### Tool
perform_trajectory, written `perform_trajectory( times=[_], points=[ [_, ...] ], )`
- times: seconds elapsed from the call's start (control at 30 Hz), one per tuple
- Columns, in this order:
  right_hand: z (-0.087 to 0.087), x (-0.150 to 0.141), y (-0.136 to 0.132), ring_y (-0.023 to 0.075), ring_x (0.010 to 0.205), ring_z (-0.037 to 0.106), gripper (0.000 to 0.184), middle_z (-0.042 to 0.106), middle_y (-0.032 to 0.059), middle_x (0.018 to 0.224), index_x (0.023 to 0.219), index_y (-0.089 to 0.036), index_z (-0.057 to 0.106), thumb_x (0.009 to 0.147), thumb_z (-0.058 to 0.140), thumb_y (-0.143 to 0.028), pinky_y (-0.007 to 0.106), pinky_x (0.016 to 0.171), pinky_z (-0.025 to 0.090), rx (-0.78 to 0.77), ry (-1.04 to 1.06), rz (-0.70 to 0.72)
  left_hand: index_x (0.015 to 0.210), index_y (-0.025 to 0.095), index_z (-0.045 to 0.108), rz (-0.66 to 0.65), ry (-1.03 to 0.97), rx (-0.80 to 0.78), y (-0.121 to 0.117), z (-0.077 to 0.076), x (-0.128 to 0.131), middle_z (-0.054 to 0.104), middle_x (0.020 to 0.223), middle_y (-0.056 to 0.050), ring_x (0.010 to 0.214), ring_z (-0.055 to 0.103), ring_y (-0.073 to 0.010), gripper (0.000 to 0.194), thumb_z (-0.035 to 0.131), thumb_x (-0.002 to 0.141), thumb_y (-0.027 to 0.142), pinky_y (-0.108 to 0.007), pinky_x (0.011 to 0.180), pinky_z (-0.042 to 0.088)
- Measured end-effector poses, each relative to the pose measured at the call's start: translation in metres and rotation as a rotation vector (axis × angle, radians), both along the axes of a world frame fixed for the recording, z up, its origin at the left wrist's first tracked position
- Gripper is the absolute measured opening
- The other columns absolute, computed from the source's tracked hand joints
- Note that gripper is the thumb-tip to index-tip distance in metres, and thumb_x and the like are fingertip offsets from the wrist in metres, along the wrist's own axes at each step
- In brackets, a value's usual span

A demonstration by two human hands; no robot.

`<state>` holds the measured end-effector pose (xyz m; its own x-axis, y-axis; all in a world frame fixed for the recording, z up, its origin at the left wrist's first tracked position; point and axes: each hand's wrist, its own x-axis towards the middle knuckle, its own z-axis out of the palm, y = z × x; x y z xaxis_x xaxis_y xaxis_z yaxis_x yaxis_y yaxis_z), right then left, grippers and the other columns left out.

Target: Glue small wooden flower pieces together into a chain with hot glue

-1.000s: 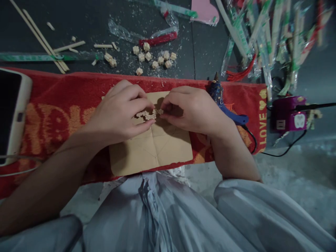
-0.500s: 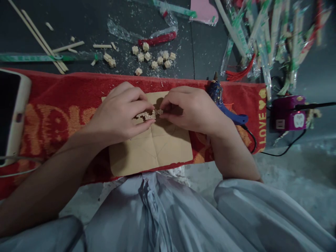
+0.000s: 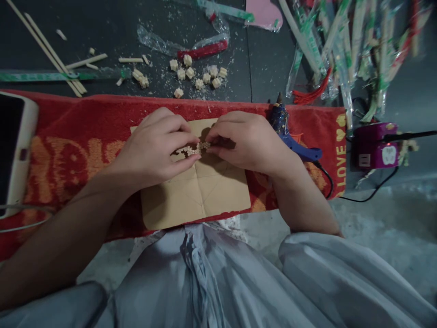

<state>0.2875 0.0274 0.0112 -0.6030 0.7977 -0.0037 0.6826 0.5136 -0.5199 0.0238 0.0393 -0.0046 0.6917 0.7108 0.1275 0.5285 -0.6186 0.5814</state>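
Note:
Between my hands is a small chain of joined wooden stick clusters (image 3: 191,150), held just above a creased sheet of brown card (image 3: 177,205). My left hand (image 3: 159,143) grips the chain's left part with thumb and fingertips. At its right end, my right hand (image 3: 239,139) pinches a cluster; its fingertips partly hide the piece. Faint pencil lines cross the card, which lies on a red towel (image 3: 75,107). Close to my right hand, a blue hot glue gun (image 3: 290,139) rests on the towel.
Loose wooden clusters (image 3: 189,73) and sticks (image 3: 44,48) lie on the dark table beyond the towel. Plastic-wrapped chopsticks (image 3: 341,41) are heaped at back right. A phone (image 3: 20,150) is at the left. A purple power adapter (image 3: 375,146) with cables sits at the right.
Both hands keep their grip on the wooden chain almost unmoved. The whole view has shifted very slightly.

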Motion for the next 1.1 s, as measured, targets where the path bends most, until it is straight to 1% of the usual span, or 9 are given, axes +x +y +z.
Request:
perform_trajectory(
  times=[0.17,0.37,0.57,0.87,1.1],
  points=[
    [-0.0022,0.0010,-0.0007,0.0232,0.102,0.073,0.016,0.084,0.0053,0.106,0.107,-0.024,0.086,0.103,0.072,-0.017,0.036,0.093,0.058,0.051,0.019,0.026,0.113,0.039,0.087,-0.007,-0.009,0.019,0.0001,0.0009,0.0001,0.080,0.112,-0.007,0.112,0.073,-0.0353,0.025,0.064,0.111,0.048,-0.059,0.102,0.063],
    [-0.0005,-0.0006,-0.0011,0.0244,0.104,0.074,0.019,0.084,0.0074,0.109,0.108,-0.022,0.086,0.103,0.069,-0.015,0.036,0.091,0.057,0.058,-0.004,0.036,0.112,0.038,0.087,-0.008,-0.013,0.019,-0.0004,0.0013,0.0016,0.081,0.112,-0.008,0.111,0.073,-0.0356,0.027,0.062,0.111,0.048,-0.060,0.100,0.064],
    [-0.0024,0.0009,-0.0016,0.0239,0.103,0.074,0.019,0.084,0.0071,0.108,0.107,-0.022,0.085,0.106,0.067,-0.018,0.037,0.092,0.057,0.069,0.019,0.047,0.113,0.039,0.087,-0.012,-0.010,0.020,-0.0003,0.0008,0.0011,0.080,0.111,-0.008,0.110,0.073,-0.0355,0.026,0.063,0.111,0.048,-0.061,0.102,0.063],
    [-0.0032,0.0002,-0.0006,0.0238,0.100,0.073,0.017,0.083,0.0069,0.105,0.105,-0.021,0.084,0.103,0.068,-0.017,0.037,0.092,0.057,0.078,0.009,0.050,0.111,0.035,0.086,-0.020,0.007,0.022,-0.0005,0.0028,0.0014,0.080,0.112,-0.008,0.111,0.072,-0.0348,0.028,0.061,0.112,0.047,-0.060,0.101,0.063],
    [-0.0029,0.0008,-0.0002,0.0232,0.100,0.072,0.015,0.082,0.0060,0.105,0.106,-0.022,0.083,0.103,0.069,-0.018,0.036,0.091,0.056,0.082,0.010,0.044,0.116,0.040,0.087,-0.011,0.016,0.034,-0.0018,0.0020,0.0012,0.080,0.114,-0.007,0.114,0.073,-0.0354,0.023,0.065,0.109,0.043,-0.059,0.103,0.064]
  ],
)
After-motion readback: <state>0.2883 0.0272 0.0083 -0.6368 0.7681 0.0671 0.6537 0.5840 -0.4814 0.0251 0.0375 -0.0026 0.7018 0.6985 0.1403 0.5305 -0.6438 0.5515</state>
